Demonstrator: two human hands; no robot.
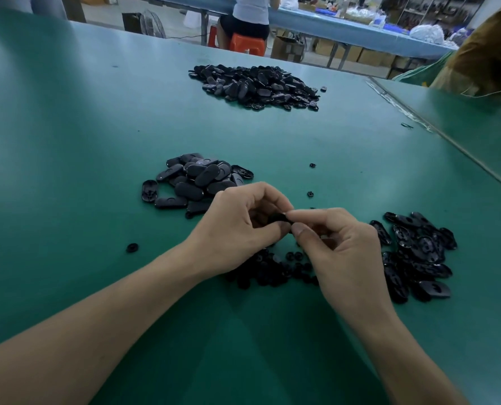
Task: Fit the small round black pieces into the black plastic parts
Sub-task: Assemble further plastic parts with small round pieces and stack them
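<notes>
My left hand (243, 226) and my right hand (340, 244) meet over the green table (68, 141). Between their fingertips is a black plastic part (278, 218), mostly hidden; both hands pinch it. I cannot tell whether a small round piece is in it. Below the hands lies a heap of small round black pieces (272, 268). A pile of oval black plastic parts (193, 179) sits just beyond my left hand, and another pile of oval parts (419, 255), hollow side up, lies right of my right hand.
A large heap of black parts (258, 84) lies farther back on the table. Loose round pieces (132, 247) are scattered near the hands. A person in a brown and green sleeve (483, 54) is at the right. Another person sits on an orange stool (248, 43) behind.
</notes>
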